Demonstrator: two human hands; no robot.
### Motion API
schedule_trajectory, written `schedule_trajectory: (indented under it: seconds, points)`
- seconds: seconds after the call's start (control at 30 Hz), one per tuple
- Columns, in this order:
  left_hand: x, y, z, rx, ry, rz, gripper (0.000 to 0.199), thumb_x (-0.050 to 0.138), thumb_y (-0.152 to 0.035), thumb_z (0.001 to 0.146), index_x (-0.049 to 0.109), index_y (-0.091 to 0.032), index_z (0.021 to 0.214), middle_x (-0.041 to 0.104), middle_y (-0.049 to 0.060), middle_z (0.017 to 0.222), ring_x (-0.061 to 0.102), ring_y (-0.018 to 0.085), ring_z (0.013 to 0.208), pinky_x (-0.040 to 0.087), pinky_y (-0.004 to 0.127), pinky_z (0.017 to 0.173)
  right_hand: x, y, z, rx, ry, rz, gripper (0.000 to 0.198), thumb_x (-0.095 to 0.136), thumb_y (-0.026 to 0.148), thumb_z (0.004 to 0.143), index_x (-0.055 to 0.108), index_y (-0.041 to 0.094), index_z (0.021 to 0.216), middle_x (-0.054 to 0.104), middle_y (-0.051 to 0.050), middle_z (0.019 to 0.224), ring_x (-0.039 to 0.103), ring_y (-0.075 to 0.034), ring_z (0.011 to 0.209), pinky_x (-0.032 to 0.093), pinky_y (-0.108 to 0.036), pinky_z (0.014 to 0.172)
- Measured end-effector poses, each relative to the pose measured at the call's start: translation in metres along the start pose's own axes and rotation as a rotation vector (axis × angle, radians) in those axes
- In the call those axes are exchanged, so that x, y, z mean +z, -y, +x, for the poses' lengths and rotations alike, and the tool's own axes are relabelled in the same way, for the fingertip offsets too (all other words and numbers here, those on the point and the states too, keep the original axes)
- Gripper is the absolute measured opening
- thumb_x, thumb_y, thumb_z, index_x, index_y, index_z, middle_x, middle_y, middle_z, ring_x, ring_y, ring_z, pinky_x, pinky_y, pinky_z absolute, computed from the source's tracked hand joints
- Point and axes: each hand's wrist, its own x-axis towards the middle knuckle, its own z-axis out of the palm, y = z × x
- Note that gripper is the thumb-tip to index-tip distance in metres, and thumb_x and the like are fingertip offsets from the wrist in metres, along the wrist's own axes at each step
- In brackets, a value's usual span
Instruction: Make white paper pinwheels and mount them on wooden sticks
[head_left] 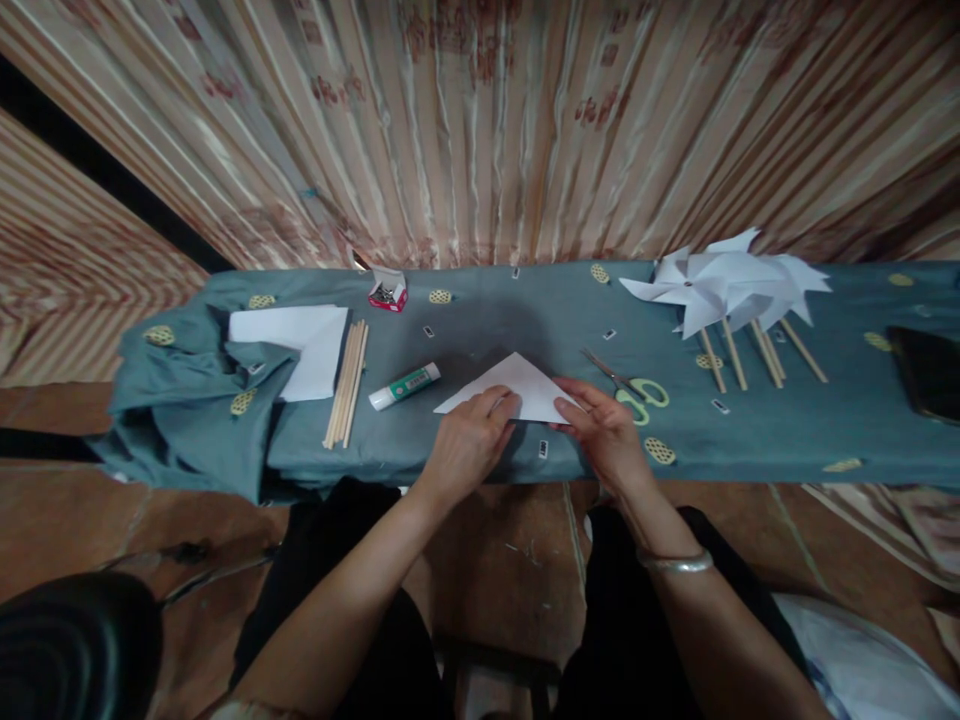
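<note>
White paper (529, 385), folded triangular, held at the front of the tabletop (495, 325): left hand (469, 432) fingers bunched on its lower edge, right hand (609, 428) pinching the right corner. Forearms cross the front edge. Scissors (622, 382) just beside right hand. Open box (397, 301), rear edge, holds small metal pieces (384, 293). Cloth stretches from box to pinwheels (709, 287).

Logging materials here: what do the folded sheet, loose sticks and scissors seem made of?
Folded sheet: matte white paper, judging by its thin, crisp edges.
Loose sticks: probably bare wood, pale tan without visible gloss.
Scissors: slim grey blades look like metal; smooth light-green handle loops suggest plastic, though the picture leaves that open.
</note>
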Motion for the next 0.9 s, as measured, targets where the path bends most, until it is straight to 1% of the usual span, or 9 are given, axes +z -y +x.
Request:
schedule_trajectory:
  seconds: [0.13, 0.27, 0.4, 0.47, 0.53, 0.6, 0.67, 0.8, 0.9]
  points:
    - [-0.006, 0.007, 0.004, 0.054, -0.115, 0.027, 0.022, 0.045, -0.021, 0.097, 0.065, -0.015, 0.106, 0.069, 0.009, 0.103, 0.066, 0.02, 0.091, 0.056, 0.033, 0.081, 0.001, 0.016, -0.009, 0.014, 0.043, 0.129, 0.037, 0.071, 0.049, 0.074, 0.071, 0.024, 0.101, 0.072, -0.005, 0.108, 0.071, -0.019, 0.08, 0.06, -0.031, 0.066]
    - [-0.011, 0.012, 0.005, 0.061, -0.156, 0.018, 0.024, 0.045, -0.02, 0.097, 0.068, -0.015, 0.103, 0.071, 0.009, 0.1, 0.066, 0.018, 0.087, 0.056, 0.031, 0.078, -0.004, 0.02, -0.006, 0.017, 0.066, 0.136, 0.038, 0.061, 0.056, 0.08, 0.071, 0.026, 0.101, 0.069, -0.007, 0.118, 0.072, -0.021, 0.083, 0.061, -0.035, 0.071]
    - [-0.016, 0.014, 0.005, 0.037, -0.216, -0.06, 0.023, 0.048, -0.022, 0.096, 0.07, -0.016, 0.1, 0.072, 0.009, 0.097, 0.067, 0.017, 0.086, 0.056, 0.029, 0.077, -0.01, 0.006, 0.003, -0.073, 0.052, -0.055, 0.031, 0.063, 0.04, 0.081, 0.068, 0.027, 0.11, 0.07, -0.006, 0.117, 0.069, -0.024, 0.101, 0.057, -0.042, 0.087]
    - [-0.022, 0.015, 0.005, 0.01, -0.268, -0.125, 0.022, 0.051, -0.023, 0.095, 0.071, -0.016, 0.098, 0.072, 0.008, 0.094, 0.068, 0.016, 0.085, 0.056, 0.028, 0.078, -0.013, -0.003, 0.007, -0.147, 0.023, -0.171, 0.036, 0.066, 0.031, 0.078, 0.066, 0.027, 0.113, 0.07, -0.006, 0.119, 0.064, -0.025, 0.112, 0.051, -0.046, 0.098]
    - [-0.03, 0.016, 0.005, -0.03, -0.305, -0.205, 0.021, 0.053, -0.025, 0.094, 0.072, -0.017, 0.096, 0.073, 0.007, 0.092, 0.068, 0.016, 0.084, 0.056, 0.027, 0.078, -0.014, -0.01, 0.009, -0.195, -0.006, -0.234, 0.039, 0.067, 0.029, 0.077, 0.065, 0.026, 0.115, 0.067, -0.006, 0.123, 0.06, -0.025, 0.119, 0.045, -0.048, 0.105]
    - [-0.037, 0.017, 0.005, -0.093, -0.314, -0.306, 0.019, 0.056, -0.026, 0.092, 0.073, -0.018, 0.092, 0.074, 0.006, 0.09, 0.068, 0.015, 0.083, 0.055, 0.027, 0.078, -0.013, -0.012, 0.01, -0.203, -0.019, -0.236, 0.039, 0.069, 0.03, 0.076, 0.065, 0.026, 0.115, 0.065, -0.007, 0.127, 0.058, -0.025, 0.123, 0.044, -0.047, 0.106]
    - [-0.041, 0.018, 0.006, -0.209, -0.331, -0.459, 0.016, 0.061, -0.027, 0.087, 0.074, -0.018, 0.086, 0.074, 0.005, 0.084, 0.068, 0.015, 0.078, 0.054, 0.027, 0.074, -0.011, -0.012, 0.009, -0.191, -0.019, -0.209, 0.039, 0.071, 0.032, 0.075, 0.065, 0.026, 0.113, 0.065, -0.007, 0.127, 0.057, -0.025, 0.123, 0.045, -0.046, 0.105]
    - [-0.041, 0.019, 0.007, -0.555, -0.396, -0.965, 0.014, 0.073, -0.03, 0.075, 0.074, -0.016, 0.077, 0.068, 0.0, 0.065, 0.06, 0.01, 0.054, 0.049, 0.023, 0.056, -0.007, -0.008, 0.009, -0.154, 0.003, -0.171, 0.035, 0.07, 0.035, 0.077, 0.066, 0.025, 0.11, 0.069, -0.007, 0.119, 0.063, -0.024, 0.114, 0.047, -0.047, 0.103]
    - [-0.038, 0.017, 0.008, -0.725, -0.356, -1.286, 0.017, 0.078, -0.03, 0.068, 0.073, -0.015, 0.076, 0.064, -0.002, 0.056, 0.054, 0.007, 0.048, 0.045, 0.019, 0.052, -0.005, -0.007, 0.009, -0.142, 0.014, -0.197, 0.033, 0.065, 0.036, 0.082, 0.065, 0.025, 0.112, 0.069, -0.007, 0.117, 0.066, -0.024, 0.108, 0.048, -0.047, 0.101]
